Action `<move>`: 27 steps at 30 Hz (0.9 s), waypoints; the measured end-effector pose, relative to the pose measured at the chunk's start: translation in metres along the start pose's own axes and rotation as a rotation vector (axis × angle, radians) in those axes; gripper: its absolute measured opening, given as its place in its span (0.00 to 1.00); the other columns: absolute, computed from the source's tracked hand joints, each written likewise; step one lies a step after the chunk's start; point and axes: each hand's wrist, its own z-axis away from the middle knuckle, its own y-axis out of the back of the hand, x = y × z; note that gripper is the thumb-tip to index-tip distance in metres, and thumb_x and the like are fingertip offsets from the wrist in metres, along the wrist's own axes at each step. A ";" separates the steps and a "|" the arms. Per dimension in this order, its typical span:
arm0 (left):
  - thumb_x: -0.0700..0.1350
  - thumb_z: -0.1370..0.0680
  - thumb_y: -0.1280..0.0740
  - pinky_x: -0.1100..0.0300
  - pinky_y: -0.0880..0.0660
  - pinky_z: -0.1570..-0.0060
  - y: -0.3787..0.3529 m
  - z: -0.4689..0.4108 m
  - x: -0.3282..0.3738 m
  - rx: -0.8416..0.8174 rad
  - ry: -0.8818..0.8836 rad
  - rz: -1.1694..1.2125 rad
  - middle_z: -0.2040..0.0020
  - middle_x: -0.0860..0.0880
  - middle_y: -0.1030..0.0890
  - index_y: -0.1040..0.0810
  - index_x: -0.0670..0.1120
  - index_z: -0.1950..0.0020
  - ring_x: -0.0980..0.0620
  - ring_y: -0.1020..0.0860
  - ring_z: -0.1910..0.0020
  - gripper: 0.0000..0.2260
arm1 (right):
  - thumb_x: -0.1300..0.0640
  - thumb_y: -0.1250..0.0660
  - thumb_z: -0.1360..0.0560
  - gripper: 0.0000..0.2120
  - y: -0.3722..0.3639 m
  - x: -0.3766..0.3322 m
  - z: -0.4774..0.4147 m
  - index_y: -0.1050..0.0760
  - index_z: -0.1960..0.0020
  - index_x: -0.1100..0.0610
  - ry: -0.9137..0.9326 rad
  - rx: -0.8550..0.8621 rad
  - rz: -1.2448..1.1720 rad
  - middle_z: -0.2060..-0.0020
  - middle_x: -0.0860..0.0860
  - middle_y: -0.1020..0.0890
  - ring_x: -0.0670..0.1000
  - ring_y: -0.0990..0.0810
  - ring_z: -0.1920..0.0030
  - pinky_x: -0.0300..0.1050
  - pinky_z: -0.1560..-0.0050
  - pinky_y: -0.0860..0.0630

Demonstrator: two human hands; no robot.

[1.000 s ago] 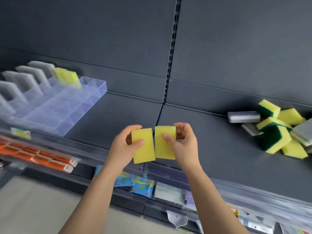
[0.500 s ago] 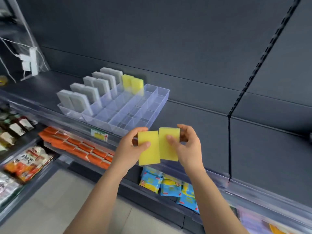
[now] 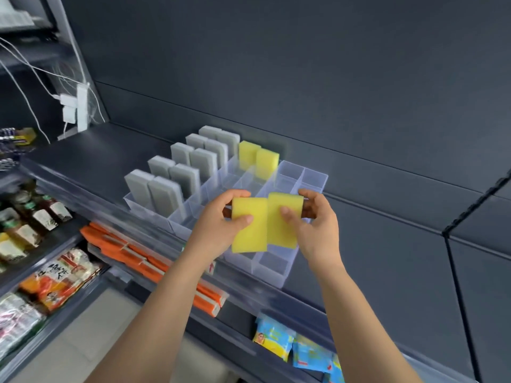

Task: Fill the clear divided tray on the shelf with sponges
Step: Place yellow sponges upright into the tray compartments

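The clear divided tray lies on the dark shelf, centre of view. Several grey sponges stand upright in its left compartments, and two yellow sponges stand at its back. My left hand grips a yellow sponge upright. Beside it, touching, my right hand grips a second yellow sponge. Both held sponges hover over the tray's near right compartments, which are partly hidden behind them.
The dark shelf stretches right of the tray. A white power strip with cables hangs at the left. Lower shelves hold orange packs, bottles and blue packets.
The view swung left, so the loose sponge pile left the frame and the tray came to the centre. Both hands carried their sponges from beside the tray to above it.
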 end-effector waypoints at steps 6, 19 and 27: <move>0.39 0.26 0.30 0.53 0.22 0.51 0.016 -0.068 0.000 0.012 -0.041 -0.068 0.48 0.51 0.22 0.24 0.60 0.47 0.52 0.23 0.50 0.16 | 0.57 0.27 0.29 0.16 -0.033 0.002 -0.061 0.27 0.44 0.50 0.027 0.006 0.004 0.55 0.49 0.21 0.50 0.22 0.53 0.43 0.53 0.23; 0.40 0.26 0.30 0.55 0.24 0.52 0.027 -0.154 -0.003 -0.007 -0.080 -0.154 0.47 0.50 0.23 0.25 0.58 0.44 0.52 0.25 0.53 0.16 | 0.58 0.28 0.28 0.17 -0.075 0.009 -0.162 0.28 0.41 0.54 0.016 -0.023 0.223 0.56 0.49 0.23 0.50 0.25 0.56 0.42 0.54 0.27; 0.40 0.26 0.30 0.59 0.26 0.52 0.038 -0.188 0.003 -0.045 -0.104 -0.180 0.46 0.53 0.24 0.25 0.58 0.43 0.53 0.25 0.51 0.16 | 0.58 0.29 0.28 0.15 -0.087 0.009 -0.191 0.28 0.43 0.56 0.000 -0.030 0.369 0.59 0.48 0.25 0.52 0.26 0.57 0.47 0.54 0.26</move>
